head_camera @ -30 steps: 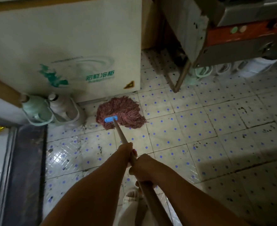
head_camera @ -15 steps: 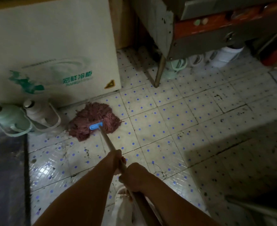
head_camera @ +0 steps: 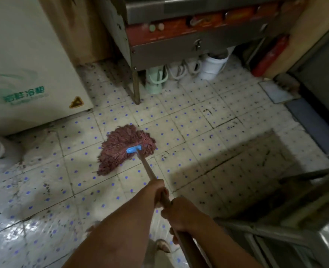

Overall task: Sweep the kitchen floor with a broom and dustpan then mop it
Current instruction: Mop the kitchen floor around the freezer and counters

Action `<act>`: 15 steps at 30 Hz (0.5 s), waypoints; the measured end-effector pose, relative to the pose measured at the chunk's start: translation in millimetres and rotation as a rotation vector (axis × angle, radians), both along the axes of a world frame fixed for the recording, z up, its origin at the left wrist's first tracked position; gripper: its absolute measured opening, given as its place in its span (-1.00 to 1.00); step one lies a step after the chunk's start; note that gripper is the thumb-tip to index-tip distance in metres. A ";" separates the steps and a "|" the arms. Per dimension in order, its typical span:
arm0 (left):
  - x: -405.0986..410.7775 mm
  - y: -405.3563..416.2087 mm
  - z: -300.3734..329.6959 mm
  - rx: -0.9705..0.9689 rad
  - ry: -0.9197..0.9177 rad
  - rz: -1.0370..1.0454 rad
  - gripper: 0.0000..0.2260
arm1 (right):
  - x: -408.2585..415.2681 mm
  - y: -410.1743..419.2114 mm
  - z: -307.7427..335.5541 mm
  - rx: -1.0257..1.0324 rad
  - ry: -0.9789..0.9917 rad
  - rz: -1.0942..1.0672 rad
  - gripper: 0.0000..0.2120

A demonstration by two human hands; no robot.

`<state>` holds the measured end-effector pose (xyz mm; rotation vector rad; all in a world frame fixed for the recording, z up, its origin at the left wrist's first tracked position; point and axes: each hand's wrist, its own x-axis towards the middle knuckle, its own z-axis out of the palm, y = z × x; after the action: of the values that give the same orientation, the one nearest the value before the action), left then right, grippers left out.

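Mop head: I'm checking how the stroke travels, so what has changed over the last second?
The mop head has slid right along the tiled floor, away from the white freezer and the bottles beside it. Left hand and right hand still grip the wooden handle, left hand nearer the head.

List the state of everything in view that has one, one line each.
Left hand: grips the mop handle, ahead of the right.
Right hand: grips the handle behind it.
Mop head: strands splayed flat on the floor.
Tiled floor: stained, glossy at lower left.
White bucket: upright under the stove, no lid.
Chest freezer: lid not in view.
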<state>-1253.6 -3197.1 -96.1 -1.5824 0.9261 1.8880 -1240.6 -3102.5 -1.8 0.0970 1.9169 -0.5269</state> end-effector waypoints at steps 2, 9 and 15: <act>-10.3 33.9 -1.7 0.006 0.042 -0.026 -0.81 | -10.9 30.4 1.5 0.024 -0.018 -0.030 -0.90; -18.2 67.3 1.7 -0.048 0.089 0.030 -0.85 | -23.8 59.3 -4.3 -0.012 -0.039 -0.025 -0.90; 10.6 44.6 1.0 -0.047 0.089 0.113 -0.80 | -6.4 33.4 1.7 -0.018 -0.065 0.138 -0.85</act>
<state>-1243.0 -3152.5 -95.0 -1.6198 0.9424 2.0433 -1247.0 -3069.0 -0.1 -0.0297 1.8399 -0.4432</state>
